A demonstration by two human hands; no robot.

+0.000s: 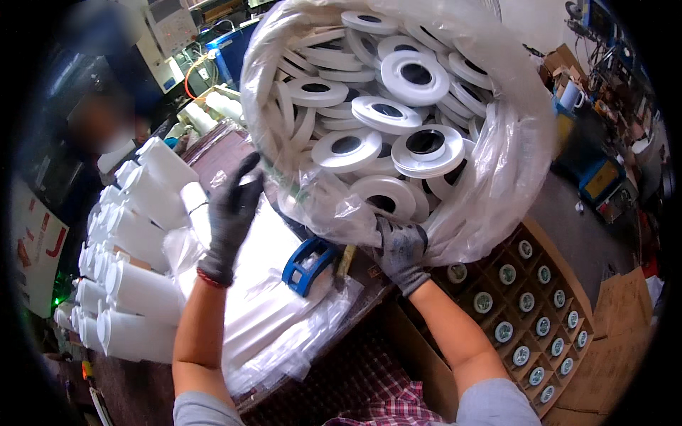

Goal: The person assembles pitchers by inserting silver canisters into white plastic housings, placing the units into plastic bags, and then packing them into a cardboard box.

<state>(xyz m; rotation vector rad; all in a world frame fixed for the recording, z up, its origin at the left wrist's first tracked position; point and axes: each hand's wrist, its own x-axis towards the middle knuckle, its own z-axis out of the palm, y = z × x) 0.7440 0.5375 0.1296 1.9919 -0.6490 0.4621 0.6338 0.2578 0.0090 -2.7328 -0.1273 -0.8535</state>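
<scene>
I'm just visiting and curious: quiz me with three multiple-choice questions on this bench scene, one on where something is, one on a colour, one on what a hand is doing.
1. Where does the divided cardboard box sit?
A. at the person's lower right
B. on top of the white tubes
C. inside the plastic bag

2. What colour is the tape dispenser on the bench?
A. red
B. blue
C. yellow

3. What is the right hand doing?
A. resting flat on the bench
B. holding a pair of scissors
C. gripping the bottom of the clear bag of white rings

Answers:
1 A: the box lies beside the right forearm, low in the view.
2 B: its frame is plainly blue against the white sheets.
3 C: the gloved fingers close on bunched plastic, while the left hand rises open beside the bag.
</scene>
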